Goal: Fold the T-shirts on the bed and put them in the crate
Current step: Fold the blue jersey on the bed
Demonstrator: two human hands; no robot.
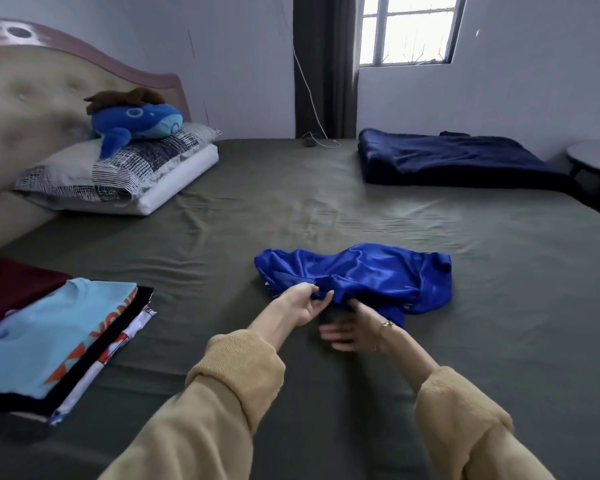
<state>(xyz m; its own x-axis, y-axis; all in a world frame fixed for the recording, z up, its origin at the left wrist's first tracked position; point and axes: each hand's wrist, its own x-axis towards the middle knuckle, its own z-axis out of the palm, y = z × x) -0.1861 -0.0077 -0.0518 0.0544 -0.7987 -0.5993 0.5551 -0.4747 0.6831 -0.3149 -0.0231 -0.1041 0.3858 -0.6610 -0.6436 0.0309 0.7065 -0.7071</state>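
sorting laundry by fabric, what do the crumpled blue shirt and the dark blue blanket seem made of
Blue shirt: likely satiny polyester; glossy sheen, bright highlights along the folds.
Dark blue blanket: probably plush fleece; matte, soft fuzzy nap, thick folded edge.

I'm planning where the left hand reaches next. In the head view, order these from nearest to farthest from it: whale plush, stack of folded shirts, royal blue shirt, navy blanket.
1. Royal blue shirt: pinched by the left hand.
2. Stack of folded shirts: to its left.
3. Navy blanket: far right corner.
4. Whale plush: far left, on the pillows.
The last two are close; treat their order loosely.
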